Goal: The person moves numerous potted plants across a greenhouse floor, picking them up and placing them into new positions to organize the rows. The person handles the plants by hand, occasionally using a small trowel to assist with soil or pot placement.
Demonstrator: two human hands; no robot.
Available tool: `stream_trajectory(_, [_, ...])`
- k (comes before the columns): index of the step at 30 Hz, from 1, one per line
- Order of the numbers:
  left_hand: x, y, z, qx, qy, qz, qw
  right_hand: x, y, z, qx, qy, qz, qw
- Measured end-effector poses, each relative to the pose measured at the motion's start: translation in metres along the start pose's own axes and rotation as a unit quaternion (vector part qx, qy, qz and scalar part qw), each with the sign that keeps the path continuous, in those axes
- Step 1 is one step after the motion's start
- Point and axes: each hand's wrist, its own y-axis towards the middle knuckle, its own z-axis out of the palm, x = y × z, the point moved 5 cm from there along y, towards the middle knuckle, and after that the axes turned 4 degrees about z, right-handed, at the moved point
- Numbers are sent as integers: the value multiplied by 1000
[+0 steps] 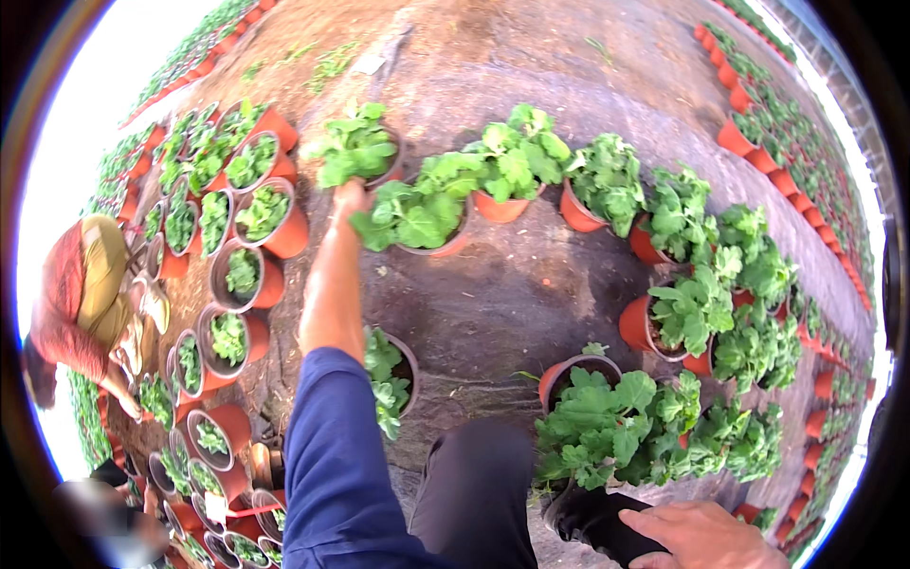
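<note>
My left hand [352,198] reaches forward to the near rim of a potted leafy plant [357,146]; leaves cover its fingers, so its hold cannot be told. Just right of it is another broad-leaved plant in a terracotta-coloured pot [444,245]. A further pot [407,373] stands partly behind my blue sleeve. My right hand [700,533] lies low at the right by my dark trouser leg, fingers slightly spread, holding nothing visible. Ahead of it is a large-leaved plant [601,427] in a tilted-looking pot [577,370].
More potted plants [689,313] curve round on the right. Close-set pots of smaller plants [263,206] fill the left. A person in a red top [67,306] bends among them, and another person is at the lower left. Dark ground fabric [483,306] lies before me.
</note>
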Motion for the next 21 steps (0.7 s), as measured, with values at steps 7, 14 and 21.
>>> stream_trajectory(7, [2,-15,8,-108,-739,-247,617,-4,-1,1,9,28,40,999])
stream_trajectory(14, [-5,-9,-19,-84,-743,-223,625,-30,-12,17,-52,38,44,997])
stream_trajectory(21, [25,-35,-8,-6,-758,-257,600,-29,-13,0,-79,63,30,994])
